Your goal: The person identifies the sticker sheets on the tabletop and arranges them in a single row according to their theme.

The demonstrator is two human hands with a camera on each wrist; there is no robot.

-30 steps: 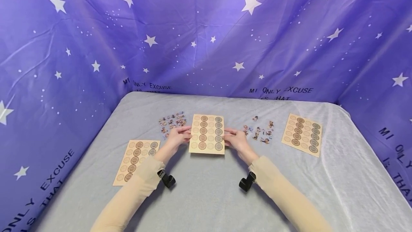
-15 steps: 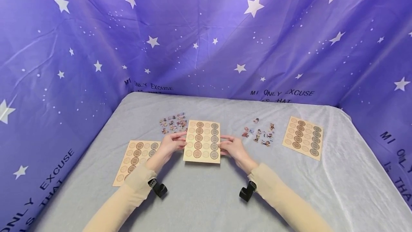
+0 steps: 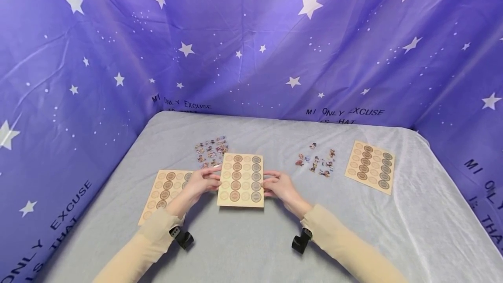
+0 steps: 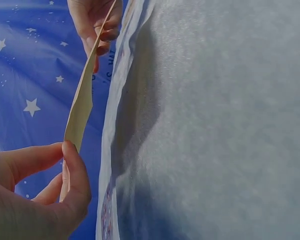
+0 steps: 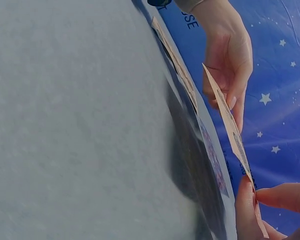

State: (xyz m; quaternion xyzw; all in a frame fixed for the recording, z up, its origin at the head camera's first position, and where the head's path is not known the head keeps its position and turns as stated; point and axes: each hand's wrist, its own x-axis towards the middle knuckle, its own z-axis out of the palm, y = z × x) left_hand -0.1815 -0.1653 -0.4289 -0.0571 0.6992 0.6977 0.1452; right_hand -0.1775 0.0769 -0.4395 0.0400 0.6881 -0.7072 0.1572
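A tan sheet of round stickers (image 3: pixel 241 181) is held up off the table at the middle of the head view. My left hand (image 3: pixel 199 184) pinches its left edge between thumb and fingers. On the opposite edge, my right hand (image 3: pixel 284 189) pinches it the same way. The left wrist view catches the sheet (image 4: pixel 82 107) nearly edge-on, slightly bowed, with the left thumb and a fingertip meeting on it. From the right wrist, the sheet (image 5: pixel 227 122) also appears edge-on, over its shadow on the cloth.
Another tan sticker sheet (image 3: pixel 157 193) lies at the left, partly behind my left arm; a third sheet (image 3: pixel 370 167) lies at the right. Small colourful figure stickers (image 3: pixel 212 148) lie back left, with more figure stickers (image 3: pixel 315 163) right of centre. A grey cloth (image 3: pixel 243 243) covers the table.
Both hands have brought the sticker sheet nearer to me and a little to the left, and it looks larger. Both hands keep their pinch. The other sheets and figure stickers stay put.
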